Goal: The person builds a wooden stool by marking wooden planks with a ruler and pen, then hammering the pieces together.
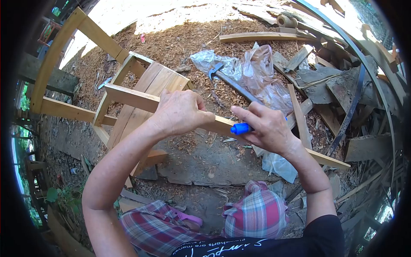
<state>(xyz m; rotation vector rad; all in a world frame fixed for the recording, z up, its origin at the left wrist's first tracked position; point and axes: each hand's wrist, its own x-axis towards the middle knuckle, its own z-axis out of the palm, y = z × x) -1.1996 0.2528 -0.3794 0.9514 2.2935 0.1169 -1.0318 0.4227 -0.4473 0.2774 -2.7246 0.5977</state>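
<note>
A long wooden strip (136, 97) runs slantwise across the view, its left end over a wooden chair (141, 92). My left hand (180, 112) is closed around the strip near its middle, just over the chair seat. Farther along the strip, my right hand (267, 128) has its fingers curled round a blue marker (242, 128). One blue end of it points toward my left hand. Behind my right hand, part of the strip is hidden, and it reappears past the wrist. A claw hammer (233, 82) lies beyond the right hand, its head pointing away.
Crumpled clear plastic bags (261, 64) lie beside the hammer on ground strewn with wood shavings (171, 34). Scrap boards (342, 85) are heaped at the right, with a long curved strip (364, 55) arching over them. A flat slab (201, 165) lies before my knees.
</note>
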